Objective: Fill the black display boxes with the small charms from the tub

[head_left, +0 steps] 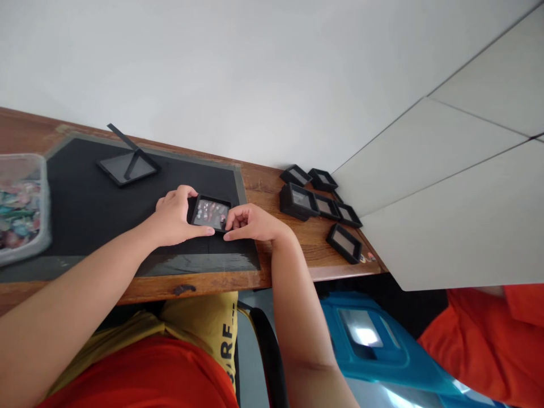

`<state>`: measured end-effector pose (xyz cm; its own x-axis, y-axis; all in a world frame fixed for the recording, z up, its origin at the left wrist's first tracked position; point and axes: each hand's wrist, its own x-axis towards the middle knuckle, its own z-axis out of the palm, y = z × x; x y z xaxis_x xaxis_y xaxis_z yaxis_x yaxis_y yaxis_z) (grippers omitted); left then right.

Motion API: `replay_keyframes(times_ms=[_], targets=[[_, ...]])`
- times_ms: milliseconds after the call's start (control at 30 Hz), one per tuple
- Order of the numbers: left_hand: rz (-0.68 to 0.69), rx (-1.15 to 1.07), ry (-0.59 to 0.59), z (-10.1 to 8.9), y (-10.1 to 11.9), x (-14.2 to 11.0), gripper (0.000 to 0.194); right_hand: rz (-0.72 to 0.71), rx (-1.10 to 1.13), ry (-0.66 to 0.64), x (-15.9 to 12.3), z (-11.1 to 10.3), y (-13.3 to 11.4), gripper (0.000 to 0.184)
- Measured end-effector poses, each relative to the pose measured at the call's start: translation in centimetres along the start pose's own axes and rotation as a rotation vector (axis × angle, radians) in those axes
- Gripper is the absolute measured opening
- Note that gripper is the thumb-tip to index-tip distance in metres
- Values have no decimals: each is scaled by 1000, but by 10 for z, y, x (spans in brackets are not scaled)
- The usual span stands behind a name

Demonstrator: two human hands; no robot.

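Note:
A small black box (pixel 209 213) with a pale inside lies on the dark mat, and several small shiny pieces sit in it. My left hand (pixel 176 218) grips the box's left side, thumb along the near edge and fingers at the far edge. At the right side, my right hand (pixel 250 221) has its fingers curled and pinched over the near right corner; whether they hold a small piece is hidden. Farther left on the mat rests a black frame (pixel 128 165) with a clear panel and a black strip sticking up from it.
A clear plastic tub (pixel 45 215) of colourful small pieces stands at the left. Several black boxes (pixel 297 201) are grouped on the wooden table (pixel 306 255) at the right, some stacked. A white partition (pixel 459 215) borders that side. A person's orange sleeve (pixel 480 340) shows lower right, near a blue chair (pixel 369 340).

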<state>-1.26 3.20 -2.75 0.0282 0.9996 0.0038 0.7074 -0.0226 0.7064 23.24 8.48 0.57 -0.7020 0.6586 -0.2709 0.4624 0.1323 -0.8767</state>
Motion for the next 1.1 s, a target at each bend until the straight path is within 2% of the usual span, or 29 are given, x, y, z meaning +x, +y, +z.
replay_keyframes(times_ms=[167,533,833,900,1000,1100], targets=[[-36,16,-9,0,1,0,92,-3,1,-4,0,0,2,31],[-16,12,10,1,0,1,89,-6,-11,9,0,0,0,31],[103,-22,-14,5,-7,2,100,-18,-27,22,0,0,1,32],[130,-16,-12,6,-9,2,101,-31,-28,38,-1,-1,1,33],[99,-35,19,5,-8,1,99,-46,-19,74,-1,-1,-1,38],[70,-102,81,5,-5,-2,97,-94,22,190,1,0,-4,48]])
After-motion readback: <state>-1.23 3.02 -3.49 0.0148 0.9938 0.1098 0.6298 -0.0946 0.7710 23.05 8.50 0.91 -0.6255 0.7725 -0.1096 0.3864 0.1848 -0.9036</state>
